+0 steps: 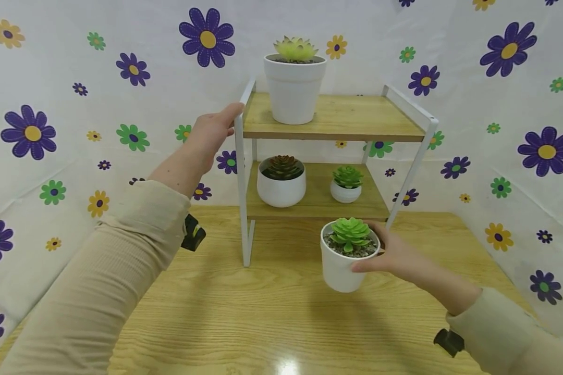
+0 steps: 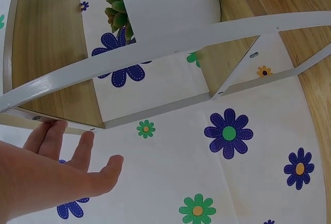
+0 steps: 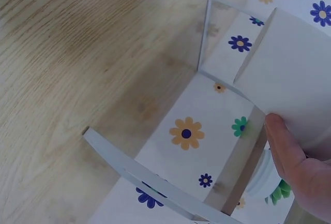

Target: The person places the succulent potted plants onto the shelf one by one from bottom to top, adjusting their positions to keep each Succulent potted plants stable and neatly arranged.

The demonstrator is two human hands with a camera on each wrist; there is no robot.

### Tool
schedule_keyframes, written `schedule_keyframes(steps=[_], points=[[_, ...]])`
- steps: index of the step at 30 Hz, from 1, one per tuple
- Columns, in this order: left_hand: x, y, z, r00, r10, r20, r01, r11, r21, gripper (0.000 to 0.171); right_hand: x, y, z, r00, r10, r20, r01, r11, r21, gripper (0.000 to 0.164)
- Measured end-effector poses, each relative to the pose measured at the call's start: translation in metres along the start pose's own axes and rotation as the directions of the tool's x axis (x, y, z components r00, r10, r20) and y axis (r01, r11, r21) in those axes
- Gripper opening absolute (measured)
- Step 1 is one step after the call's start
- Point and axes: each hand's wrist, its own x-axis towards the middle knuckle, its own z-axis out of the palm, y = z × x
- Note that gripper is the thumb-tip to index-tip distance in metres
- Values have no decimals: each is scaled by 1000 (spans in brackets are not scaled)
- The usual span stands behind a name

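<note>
My right hand (image 1: 394,252) grips a white pot (image 1: 341,271) with a bright green succulent (image 1: 350,234) in it, thumb at the front. This potted succulent is held above the table, in front of a two-tier shelf rack. In the right wrist view the pot (image 3: 297,74) hides most of its plant, and fingers (image 3: 284,146) lie along its side. With my left hand (image 1: 211,130) I hold the upper left corner of the rack's white frame (image 1: 240,172). The left wrist view shows fingertips (image 2: 85,140) at the edge of the top board; the thumb is hidden there.
A tall white pot (image 1: 294,94) with a yellow-green succulent stands on the top board. Below it, the lower board (image 1: 316,211) bears a round white pot (image 1: 281,192) with a dark succulent and a small white pot (image 1: 345,195). The rack stands on a wooden table (image 1: 244,323) against flowered cloth.
</note>
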Motion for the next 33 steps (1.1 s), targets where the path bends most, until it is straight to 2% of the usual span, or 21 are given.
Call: schedule_keyframes(steps=[4,8,11,16,24,31,33], points=[[0,0,0,1000,-5,-1,5,1000,-5,67,-4,-5,-6,1000,-4,-4,4,1000,8,95],[0,-1,-1,1000,-6,4,6,1000,-16,66,-9,-13,-14,999,-19,-32,18,999,-27,94],[-1,0,-1,1000,-7,8,7,1000,-21,66,-13,-24,-22,998,-5,-62,2,998,-58,93],[-1,0,1,1000,3,5,-3,1000,-24,67,-19,-47,-39,993,26,-112,-32,998,-55,87],[-1,-1,3,1000,9,7,-9,1000,2,69,-25,-78,-67,983,-9,-183,-13,993,-117,78],[-1,-1,2,1000,6,10,-5,1000,-18,68,-22,-100,-91,967,-25,-254,4,997,-81,71],[-1,-1,2,1000,5,10,-5,1000,-20,68,-19,-106,-99,960,-27,-279,-1,995,-98,73]])
